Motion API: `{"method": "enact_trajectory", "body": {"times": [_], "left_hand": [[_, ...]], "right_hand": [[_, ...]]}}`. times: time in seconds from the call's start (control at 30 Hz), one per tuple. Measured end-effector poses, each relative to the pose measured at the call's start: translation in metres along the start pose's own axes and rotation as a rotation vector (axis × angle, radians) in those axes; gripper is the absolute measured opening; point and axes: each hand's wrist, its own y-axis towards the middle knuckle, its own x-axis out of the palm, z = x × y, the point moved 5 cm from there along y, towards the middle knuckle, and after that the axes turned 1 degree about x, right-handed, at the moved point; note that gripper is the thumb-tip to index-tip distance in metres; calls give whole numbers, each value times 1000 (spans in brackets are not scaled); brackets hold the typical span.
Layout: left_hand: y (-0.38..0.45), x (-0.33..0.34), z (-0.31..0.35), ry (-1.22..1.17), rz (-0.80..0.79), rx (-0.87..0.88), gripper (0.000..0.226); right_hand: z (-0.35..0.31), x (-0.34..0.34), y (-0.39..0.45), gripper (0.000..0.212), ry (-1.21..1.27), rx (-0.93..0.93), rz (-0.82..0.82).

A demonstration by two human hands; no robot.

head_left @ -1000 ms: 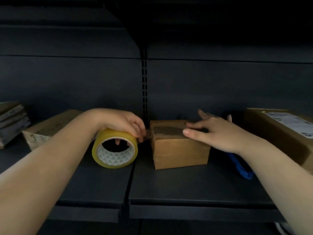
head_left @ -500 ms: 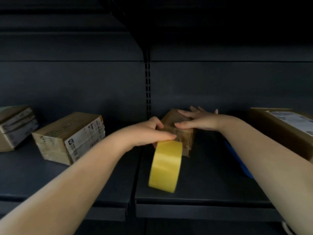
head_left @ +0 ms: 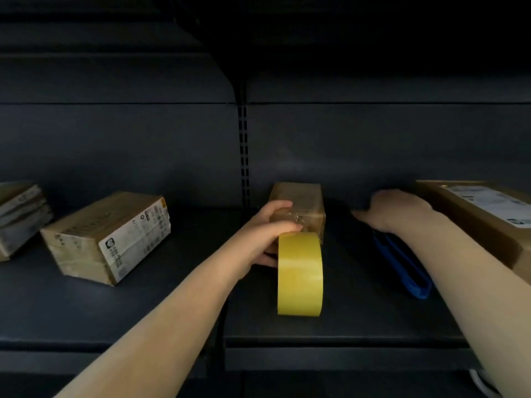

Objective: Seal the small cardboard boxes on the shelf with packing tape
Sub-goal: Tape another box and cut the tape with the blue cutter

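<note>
Hands work at a dark metal shelf (head_left: 344, 320) as a person seals a small cardboard box (head_left: 298, 205) with packing tape. The box sits at the middle of the shelf, toward the far side, one narrow end facing the camera. The left hand (head_left: 264, 234) is curled around a yellow tape roll (head_left: 299, 274), fingers hooked over its top and thumb underneath, holding the roll on edge just in front of the box's near end; the fingertips touch the box's near top edge, where a glossy strip of tape shows. The right hand (head_left: 393, 211) lies well to the right of the box, not touching it, palm down on the shelf with its fingers reaching back into shadow; whether they are straight or curled cannot be told. A blue tool (head_left: 402, 265), partly hidden under the right forearm, lies on the shelf near that hand. At far right stands a larger box with a white label (head_left: 485, 214). To the left, well apart from the hands, rests a labelled carton (head_left: 109, 237), and another box (head_left: 20, 214) lies at the left edge of the view.
</note>
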Motion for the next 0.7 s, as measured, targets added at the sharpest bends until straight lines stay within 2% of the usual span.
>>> {"method": "enact_trajectory", "body": {"times": [0.07, 0.1, 0.2, 0.27, 0.33, 0.37, 0.43, 0.5, 0.6, 0.7], "left_hand": [[1, 1, -1, -42, 2, -6, 51], [1, 1, 0, -65, 2, -14, 53], [1, 3, 1, -85, 4, -25, 53], [1, 3, 2, -74, 22, -32, 53], [2, 3, 1, -66, 47, -48, 54], [2, 3, 1, -66, 51, -53, 54], [3, 3, 0, -73, 48, -49, 54], [4, 3, -1, -79, 46, -37, 53], [7, 2, -1, -80, 54, -25, 53], [8, 0, -3, -76, 57, -16, 52]], "right_hand": [[15, 18, -7, 43, -112, 94, -216], [19, 24, -10, 43, -119, 117, -273], [21, 33, -11, 52, 43, 133, -300], [19, 32, -9, 49, 255, 110, -234], [16, 14, -11, 39, 489, 9, -25], [13, -2, -16, 34, 519, -92, 113], [-3, -30, -35, 24, 372, -384, 280], [-28, -37, -57, 18, 100, -590, 227], [-52, -28, -67, 21, -201, -625, 207], [-57, -22, -68, 20, -260, -605, 181]]}}
